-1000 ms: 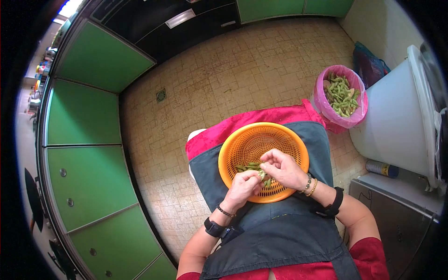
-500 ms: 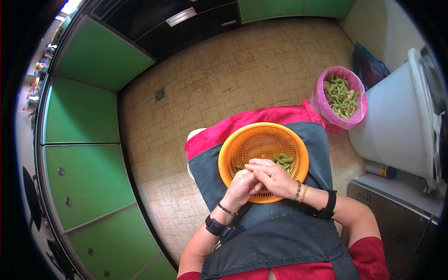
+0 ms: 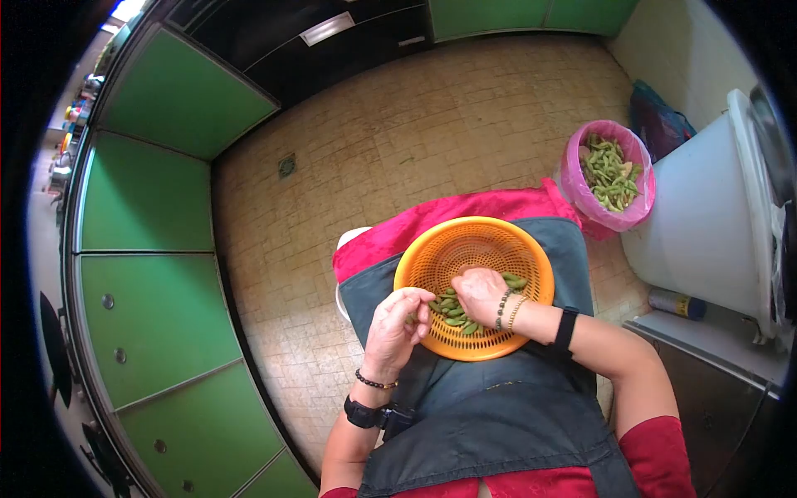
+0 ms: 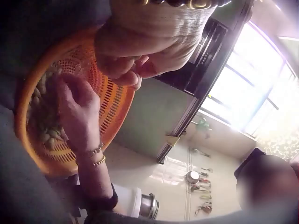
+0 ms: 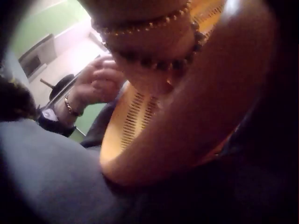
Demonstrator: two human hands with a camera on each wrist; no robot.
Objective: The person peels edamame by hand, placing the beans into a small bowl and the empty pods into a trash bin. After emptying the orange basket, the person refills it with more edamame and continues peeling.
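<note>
An orange plastic colander (image 3: 544, 311) rests on the person's lap with green soybean pods (image 3: 455, 315) in its bottom. My left hand (image 3: 393, 325) is raised at the colander's left rim, fingers curled and thumb close to the fingertips. A bit of green shows within its curl, apparently a pod. My right hand (image 3: 481, 295) reaches down into the colander over the pods, its fingertips hidden under the hand. In the left wrist view that same right hand (image 4: 79, 105) bends down at the pods (image 4: 44, 114). Its own wrist view hides its fingers behind the wrist.
A pink bag-lined bin (image 3: 573, 174) full of green pods stands on the floor at right. Beside it are a large white tub (image 3: 689, 203), a spray can (image 3: 677, 303) and a dark plastic bag (image 3: 658, 120). Green cabinets (image 3: 149, 311) line the left side.
The hands worked together over the colander, the right covering the left, and have parted. The left moved out to the left rim; the right went down among the pods, baring more of them.
</note>
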